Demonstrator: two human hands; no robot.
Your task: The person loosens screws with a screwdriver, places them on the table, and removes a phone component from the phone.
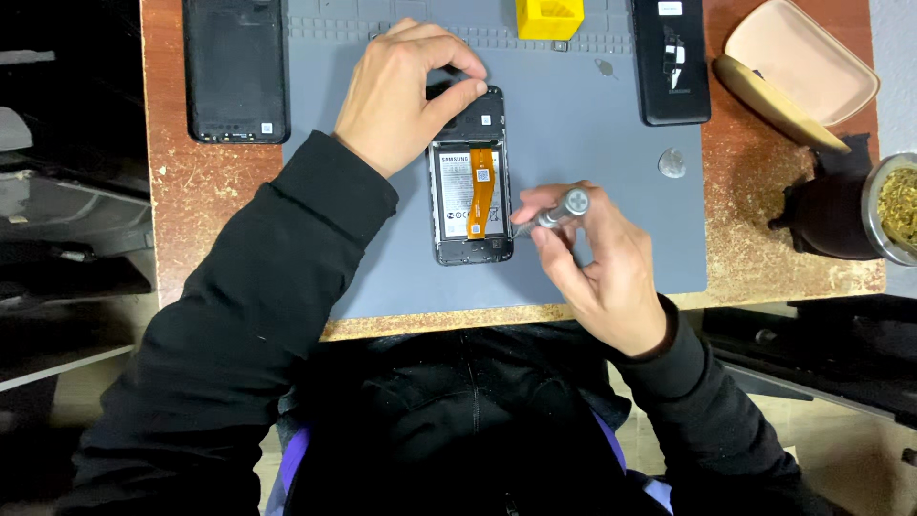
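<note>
1. Left hand (396, 100) comes in over the far end of the opened smartphone (471, 186); thumb and fingers pinch a small dark part at the phone's top edge, likely a cover piece. Palm stays clear of the battery.
2. Phone lies back-side up in the middle of the grey work mat (573, 143), long axis near-to-far. Battery and orange flex cable (480, 191) are exposed, so the innards face the person.
3. Right hand (597, 263) is closed on a silver precision screwdriver (554, 215), held pen-style, tip at the phone's right edge near its lower half. Low angle suits fine control.
4. Left of the mat: removed black back cover (236, 69), parked on the table.
5. Far: yellow holder (549, 17).
6. Right: second black phone (671, 59), small pick (671, 162), pink tray (798, 67), dark cup (845, 210) well apart from the work.
</note>
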